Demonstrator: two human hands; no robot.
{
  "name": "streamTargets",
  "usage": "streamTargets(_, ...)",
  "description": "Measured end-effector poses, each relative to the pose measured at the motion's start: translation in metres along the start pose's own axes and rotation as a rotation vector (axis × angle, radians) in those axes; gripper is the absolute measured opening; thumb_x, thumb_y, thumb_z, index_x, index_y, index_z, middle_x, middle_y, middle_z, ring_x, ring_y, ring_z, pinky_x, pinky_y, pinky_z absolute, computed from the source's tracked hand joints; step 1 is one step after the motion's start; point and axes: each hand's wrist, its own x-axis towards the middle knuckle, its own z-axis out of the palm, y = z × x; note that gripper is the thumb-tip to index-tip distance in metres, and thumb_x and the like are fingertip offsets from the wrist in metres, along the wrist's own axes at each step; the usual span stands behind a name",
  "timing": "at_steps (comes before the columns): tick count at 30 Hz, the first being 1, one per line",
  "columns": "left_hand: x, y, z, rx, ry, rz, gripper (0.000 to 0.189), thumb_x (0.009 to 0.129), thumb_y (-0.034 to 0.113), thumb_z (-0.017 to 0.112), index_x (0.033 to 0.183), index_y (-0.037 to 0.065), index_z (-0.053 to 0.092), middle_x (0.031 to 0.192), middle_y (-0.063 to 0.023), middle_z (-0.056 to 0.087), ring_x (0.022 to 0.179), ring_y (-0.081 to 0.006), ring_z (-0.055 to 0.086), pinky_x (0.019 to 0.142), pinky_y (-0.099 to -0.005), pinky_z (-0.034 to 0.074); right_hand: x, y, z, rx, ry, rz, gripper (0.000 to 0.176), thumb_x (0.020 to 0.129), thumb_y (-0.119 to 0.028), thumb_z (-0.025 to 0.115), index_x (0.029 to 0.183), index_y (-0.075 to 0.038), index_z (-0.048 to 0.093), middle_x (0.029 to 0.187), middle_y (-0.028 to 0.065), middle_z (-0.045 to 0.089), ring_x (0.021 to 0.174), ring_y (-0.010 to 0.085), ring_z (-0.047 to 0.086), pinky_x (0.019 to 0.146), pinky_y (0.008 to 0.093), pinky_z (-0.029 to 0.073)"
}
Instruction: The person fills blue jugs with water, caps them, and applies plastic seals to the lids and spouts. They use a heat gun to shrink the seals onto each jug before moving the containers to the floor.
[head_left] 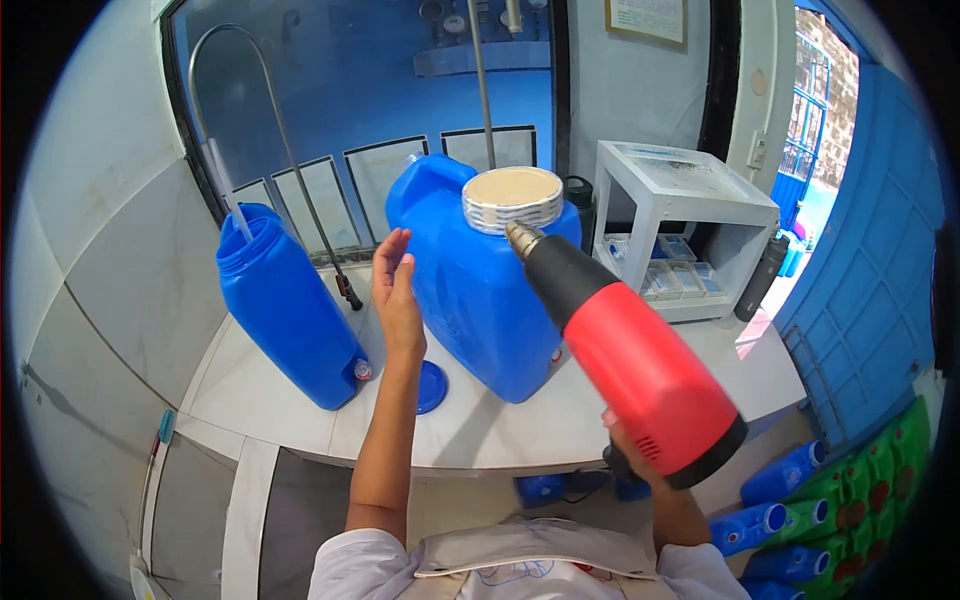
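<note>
My right hand (632,447) is wrapped round the handle of a red and black heat gun (640,365). The gun's metal nozzle points at the wide cap (513,190) of a large blue water jug (480,300); a white printed band circles the cap's side. My left hand (398,290) is raised beside the jug's left side with fingers stretched out, holding nothing. Further left stands a second, open blue container (285,310) with a clear tube (225,190) in its mouth. Between the two containers a round blue lid (431,387) lies on the white tiled counter (470,440).
A curved metal pipe (255,60) rises behind the left container. On the counter's right, a white shelf unit (685,220) holds small boxes, with a dark bottle (762,278) beside it. Several blue jugs (750,528) lie on the floor at lower right, near a blue door (870,250).
</note>
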Motion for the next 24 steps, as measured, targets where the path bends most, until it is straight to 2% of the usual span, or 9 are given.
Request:
streamTargets(8,-0.012,-0.002,-0.018,-0.083,-0.085,-0.095,0.036,0.092,0.022,0.042,0.123,0.004,0.048,0.125,-0.0087,0.050,0.120,-0.0177,0.042,0.098,-0.0312,0.031,0.017,-0.026,0.101,-0.430,0.116,-0.441,0.048,0.068,-0.021,0.071,0.108,-0.001,0.054,0.100,0.0123,0.059,0.079,0.0270,0.063,0.068,0.0335,0.050)
streamTargets(11,-0.012,0.000,-0.020,-0.093,-0.104,-0.116,0.037,0.094,0.025,0.040,0.123,0.003,0.049,0.127,-0.0098,0.049,0.122,-0.0188,0.041,0.100,-0.0329,0.030,0.024,-0.038,0.116,-0.467,0.135,-0.494,0.053,0.066,-0.022,0.073,0.111,-0.001,0.053,0.104,0.0132,0.060,0.081,0.0300,0.064,0.069,0.0349,0.050)
streamTargets(13,-0.009,0.000,-0.021,-0.097,-0.120,-0.117,0.038,0.094,0.026,0.039,0.123,0.003,0.050,0.127,-0.0101,0.049,0.123,-0.0191,0.041,0.101,-0.0334,0.029,0.022,-0.056,0.107,-0.374,0.119,-0.477,0.046,0.070,-0.021,0.071,0.107,-0.001,0.054,0.099,0.0125,0.060,0.080,0.0278,0.064,0.069,0.0352,0.050)
streamTargets(15,-0.007,0.000,-0.022,0.000,-0.147,-0.123,0.043,0.095,0.031,0.033,0.124,0.003,0.050,0.129,-0.0108,0.048,0.123,-0.0202,0.040,0.102,-0.0347,0.028,0.018,-0.071,0.091,-0.108,0.091,-0.367,0.041,0.071,-0.021,0.070,0.104,-0.001,0.055,0.096,0.0117,0.060,0.079,0.0262,0.064,0.069,0.0356,0.050)
streamTargets(19,0.004,-0.009,-0.007,0.115,-0.258,-0.033,0.050,0.096,0.036,0.028,0.128,0.001,0.047,0.132,-0.0121,0.045,0.126,-0.0223,0.037,0.106,-0.0348,0.023,-0.034,0.005,0.040,-0.268,0.185,-0.091,0.040,0.075,-0.025,0.064,0.105,-0.001,0.055,0.096,0.0121,0.059,0.079,0.0224,0.062,0.068,0.0346,0.050)
streamTargets(22,0.002,-0.016,0.025,0.249,-0.337,0.042,0.055,0.097,0.038,0.023,0.130,-0.001,0.043,0.136,-0.0147,0.041,0.130,-0.0255,0.031,0.108,-0.0345,0.018,-0.042,0.008,0.019,-0.340,0.245,0.060,0.040,0.076,-0.027,0.061,0.106,-0.001,0.056,0.096,0.0124,0.059,0.078,0.0206,0.061,0.068,0.0340,0.050)
streamTargets(24,-0.003,-0.018,0.046,0.454,-0.263,0.116,0.055,0.098,0.036,0.020,0.131,-0.003,0.040,0.138,-0.0189,0.037,0.134,-0.0302,0.022,0.109,-0.0370,0.014,-0.006,-0.047,0.000,0.464,0.245,0.163,0.028,0.074,-0.017,0.063,0.094,0.000,0.057,0.087,0.0133,0.059,0.069,0.0173,0.060,0.061,0.0296,0.051)
